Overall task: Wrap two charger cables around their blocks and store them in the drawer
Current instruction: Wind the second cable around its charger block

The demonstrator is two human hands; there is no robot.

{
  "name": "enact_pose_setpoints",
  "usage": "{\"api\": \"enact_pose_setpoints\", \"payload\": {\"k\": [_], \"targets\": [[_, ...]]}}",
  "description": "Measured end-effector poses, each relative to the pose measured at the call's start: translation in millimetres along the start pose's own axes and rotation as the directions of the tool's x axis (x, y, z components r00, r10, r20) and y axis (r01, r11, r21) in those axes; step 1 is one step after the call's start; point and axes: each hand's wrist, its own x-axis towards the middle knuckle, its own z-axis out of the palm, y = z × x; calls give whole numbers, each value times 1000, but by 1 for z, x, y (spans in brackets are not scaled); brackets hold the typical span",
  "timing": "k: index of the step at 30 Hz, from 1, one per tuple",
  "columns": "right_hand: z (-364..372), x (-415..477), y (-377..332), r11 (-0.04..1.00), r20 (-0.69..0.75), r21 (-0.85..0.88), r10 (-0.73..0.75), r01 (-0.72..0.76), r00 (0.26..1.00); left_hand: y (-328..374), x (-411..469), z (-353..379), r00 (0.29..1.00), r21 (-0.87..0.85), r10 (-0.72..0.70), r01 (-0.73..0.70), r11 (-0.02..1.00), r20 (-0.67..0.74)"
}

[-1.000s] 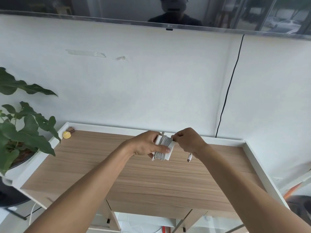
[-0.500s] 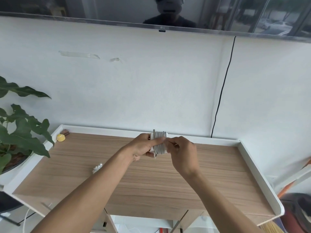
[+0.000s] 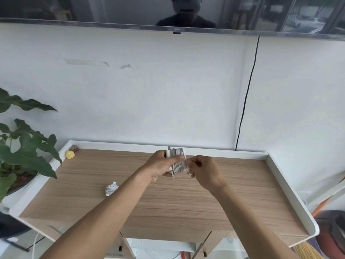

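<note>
Left hand clamps charger block above desk w/ thumb pinning coils so they don't unwind, right hand pinches cable end to tuck; 2nd wrapped charger parked on desk.

- The desk top is pale wood-grain laminate with a matt, smooth face and fine lengthwise streaks.
- The raised rim round the desk top looks like smooth white plastic or painted board with a slight sheen.
- The charger block, held above the desk top, is glossy white plastic; its wound cable is matt grey-white and ribbed by the coils.
- The wall behind the desk top is matt white paint, faintly rough.
- The screen above is glossy and mirror-like.
</note>
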Motion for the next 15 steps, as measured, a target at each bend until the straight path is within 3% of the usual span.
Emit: {"api": "enact_pose_setpoints", "payload": {"k": [3,7,13,15], "targets": [[-2,1,0,996,91,61,57,-62,994,-1,-2,0,1000,-7,-10,10,1000,6],[-7,4,0,999,89,46,14,-18,996,-1,-3,3,997,-83,-61,64,994,43],[-1,9,8,991,-81,109,-67,76,994,0,0,6,998,-111,-52,50,993,-21],[3,8,13,989,-107,51,-131,137,986,-1,1,8,997,-118,-54,47,992,-59]]}}
